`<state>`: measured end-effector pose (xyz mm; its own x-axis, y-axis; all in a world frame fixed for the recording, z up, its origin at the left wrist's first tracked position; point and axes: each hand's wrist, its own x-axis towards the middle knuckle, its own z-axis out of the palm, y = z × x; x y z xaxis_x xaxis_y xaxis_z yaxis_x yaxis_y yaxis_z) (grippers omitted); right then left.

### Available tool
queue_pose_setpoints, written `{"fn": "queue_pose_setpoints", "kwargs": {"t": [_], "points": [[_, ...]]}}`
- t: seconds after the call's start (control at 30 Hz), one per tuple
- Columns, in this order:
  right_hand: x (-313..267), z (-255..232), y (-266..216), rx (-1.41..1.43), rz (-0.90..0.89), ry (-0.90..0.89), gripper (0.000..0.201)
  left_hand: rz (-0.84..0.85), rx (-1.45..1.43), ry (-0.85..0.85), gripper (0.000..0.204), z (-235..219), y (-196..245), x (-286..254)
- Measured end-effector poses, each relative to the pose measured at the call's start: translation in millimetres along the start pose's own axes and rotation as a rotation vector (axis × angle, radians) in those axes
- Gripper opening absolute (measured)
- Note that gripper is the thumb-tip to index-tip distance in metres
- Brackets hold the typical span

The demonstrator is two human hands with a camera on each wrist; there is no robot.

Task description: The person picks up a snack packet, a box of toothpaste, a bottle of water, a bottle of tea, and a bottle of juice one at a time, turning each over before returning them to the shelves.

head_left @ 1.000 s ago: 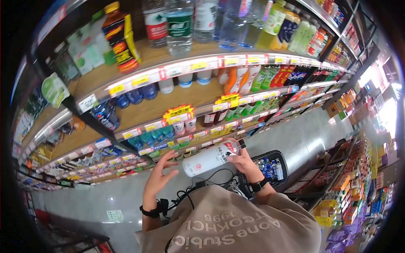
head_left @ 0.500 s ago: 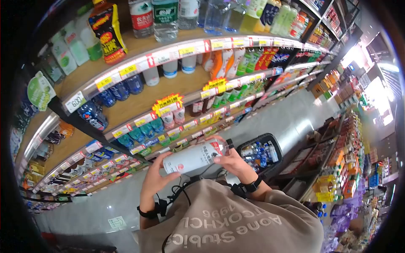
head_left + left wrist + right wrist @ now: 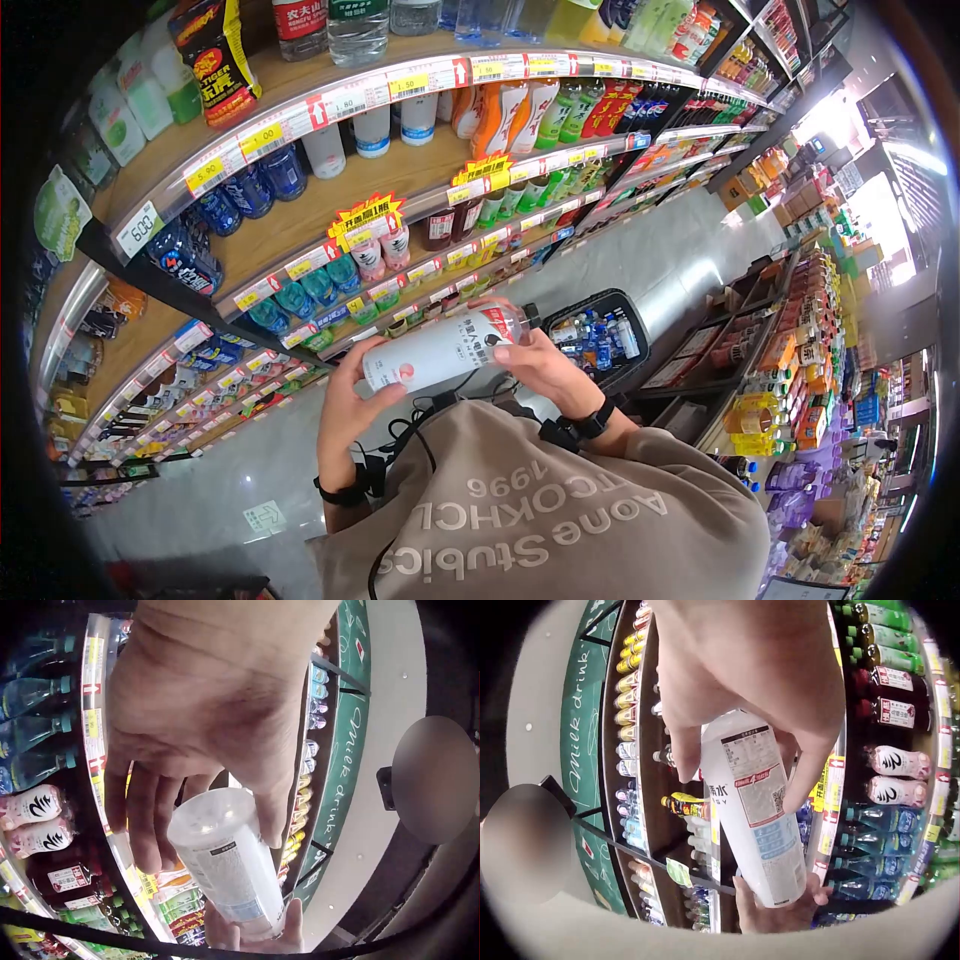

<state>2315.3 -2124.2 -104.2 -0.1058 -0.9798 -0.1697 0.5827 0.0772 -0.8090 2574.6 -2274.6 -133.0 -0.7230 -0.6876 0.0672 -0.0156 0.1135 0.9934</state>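
Observation:
A large plastic bottle (image 3: 430,352) with a white label and dark cap lies nearly sideways in front of the chest, held between both hands. My right hand (image 3: 550,370) grips its shoulder near the cap, with the thumb across the label. At the base end, my left hand (image 3: 345,408) holds the bottle between thumb and fingers. The right wrist view shows the label's printed side panel, with a red box and a small square code. From the left wrist, the pale round bottom of the bottle (image 3: 217,817) faces the palm.
Curved store shelves (image 3: 300,225) full of drinks run along the front and left, with price strips on their edges. A black basket (image 3: 643,352) holding several bottles stands on the floor beyond the right hand. More stocked shelving (image 3: 800,350) lines the right. Black cables hang by the shirt.
My left hand has come from apart to around the bottle's base. Bottle and hands shift left in view, and the head view has swung so the shelves sit higher and further left.

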Motion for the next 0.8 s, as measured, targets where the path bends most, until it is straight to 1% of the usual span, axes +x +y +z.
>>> {"fn": "queue_pose_setpoints", "kwargs": {"t": [0.17,0.3,0.37,0.47,0.57,0.6,0.63,0.8], "points": [[-3.3,4.6,-2.3,0.028,0.100,-0.010,0.079,-0.028,-0.012,0.025,0.069,-4.1,5.8,-2.2],[-3.3,5.1,-0.6,0.033,0.029,-0.067,0.081,-0.061,-0.063,0.033,0.070,-3.9,2.2,-6.9],[-5.0,-0.1,-5.8,0.011,-0.019,-0.105,0.081,-0.062,-0.087,0.001,0.071,-0.9,0.4,-4.3],[-1.6,-7.9,-9.6,-0.139,-0.173,-0.164,0.080,-0.036,-0.042,0.004,0.072,5.8,-8.5,-2.4],[-3.2,-9.4,-12.7,-0.129,-0.194,-0.143,0.085,-0.046,-0.033,-0.050,0.072,9.4,-4.6,4.0],[-5.7,-10.9,-10.7,-0.118,-0.185,-0.129,0.086,-0.059,-0.025,-0.062,0.071,10.9,-2.2,4.1],[-9.7,-9.9,-12.8,-0.094,-0.138,-0.098,0.089,-0.045,0.015,-0.069,0.071,11.0,-1.7,4.8],[-18.0,-6.1,-13.9,-0.102,-0.120,-0.053,0.087,-0.032,0.018,-0.099,0.070,11.9,3.2,5.6]]}}
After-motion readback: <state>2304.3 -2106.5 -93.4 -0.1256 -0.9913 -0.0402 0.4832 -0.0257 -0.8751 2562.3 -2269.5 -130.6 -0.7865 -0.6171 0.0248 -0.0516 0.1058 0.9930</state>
